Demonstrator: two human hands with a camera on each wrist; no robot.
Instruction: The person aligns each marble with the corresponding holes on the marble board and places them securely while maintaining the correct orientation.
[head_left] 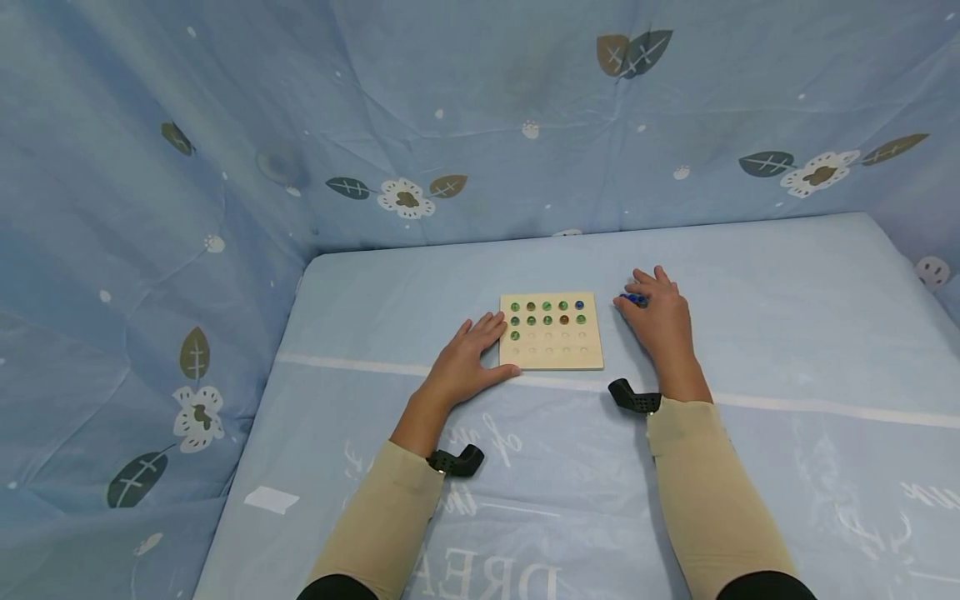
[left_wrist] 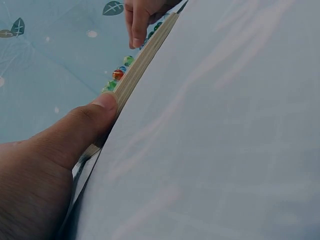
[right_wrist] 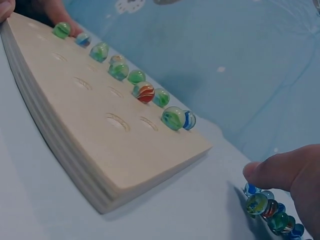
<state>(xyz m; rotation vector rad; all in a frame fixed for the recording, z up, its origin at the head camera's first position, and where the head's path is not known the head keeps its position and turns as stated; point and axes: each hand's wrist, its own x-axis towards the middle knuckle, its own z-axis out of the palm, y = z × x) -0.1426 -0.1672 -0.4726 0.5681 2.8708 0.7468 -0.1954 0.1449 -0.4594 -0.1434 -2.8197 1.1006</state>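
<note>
A flat wooden board [head_left: 551,360] with rows of shallow hollows lies on the cloth-covered table. Several glass marbles [right_wrist: 144,92], mostly green with some blue and reddish ones, sit in its far rows. My left hand [head_left: 471,360] lies spread along the board's left side, its thumb [left_wrist: 102,102] against the near edge. To the right of the board, my right hand [head_left: 660,321] reaches over a cluster of loose marbles [right_wrist: 270,210]. The thumb [right_wrist: 265,170] hangs right at the nearest marbles, and the forefinger is on their far side, hidden in the right wrist view.
Pale blue cloth covers the table [head_left: 810,325], with a white stripe running across it. A patterned curtain [head_left: 510,167] rises behind the table and at the left. A small white paper piece [head_left: 272,500] lies at the left front. Each wrist wears a black camera mount [head_left: 633,397].
</note>
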